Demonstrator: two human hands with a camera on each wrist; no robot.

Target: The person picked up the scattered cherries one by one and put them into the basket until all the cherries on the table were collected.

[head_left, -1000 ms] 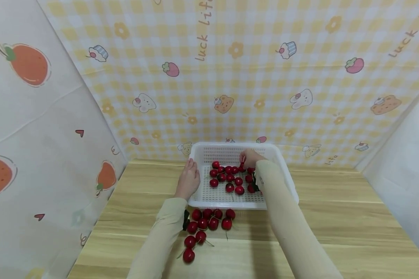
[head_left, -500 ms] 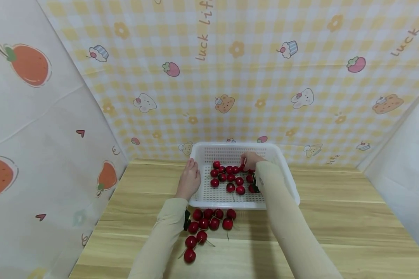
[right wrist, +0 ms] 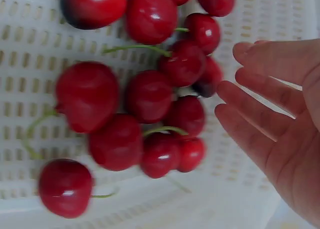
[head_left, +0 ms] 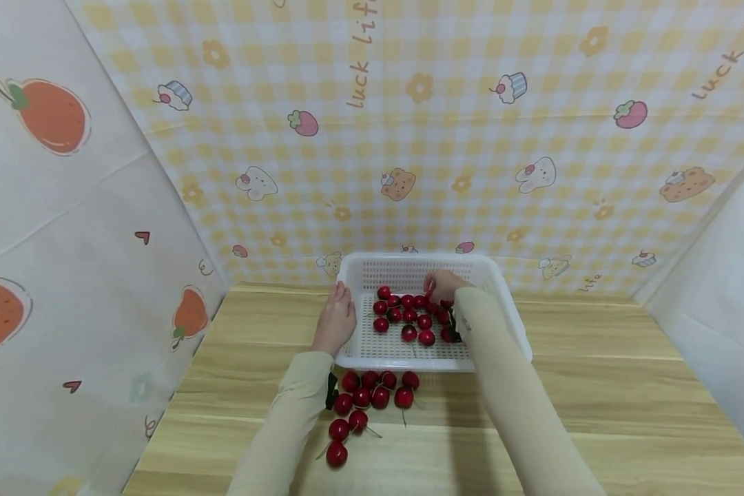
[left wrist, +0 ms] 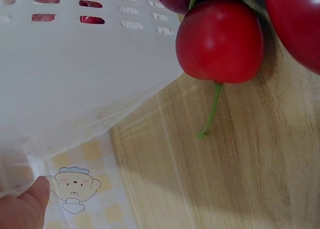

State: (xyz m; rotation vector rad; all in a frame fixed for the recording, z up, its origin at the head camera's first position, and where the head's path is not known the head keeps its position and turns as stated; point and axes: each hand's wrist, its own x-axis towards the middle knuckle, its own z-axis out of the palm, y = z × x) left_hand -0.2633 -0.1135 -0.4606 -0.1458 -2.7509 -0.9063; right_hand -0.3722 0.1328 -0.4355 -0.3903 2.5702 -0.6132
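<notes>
Nearest, red cherries (head_left: 362,397) lie on a wood-grain surface (head_left: 601,399). Beyond stands a white slotted basket (head_left: 403,364); the left hand (head_left: 335,322) touches its left side, whether gripping cannot be told. Inside, more cherries (head_left: 410,315) lie beside the right hand (head_left: 446,284), outstretched and empty. Behind hangs yellow-checked cloth (head_left: 446,145).

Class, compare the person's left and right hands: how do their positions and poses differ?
The left hand touches the left rim of the basket; the right hand reaches inside, close to the cherries. The left hand's fingers point toward the patterned backdrop, while the right hand's point mostly leftward. Both are bare, with pale sleeves.
</notes>
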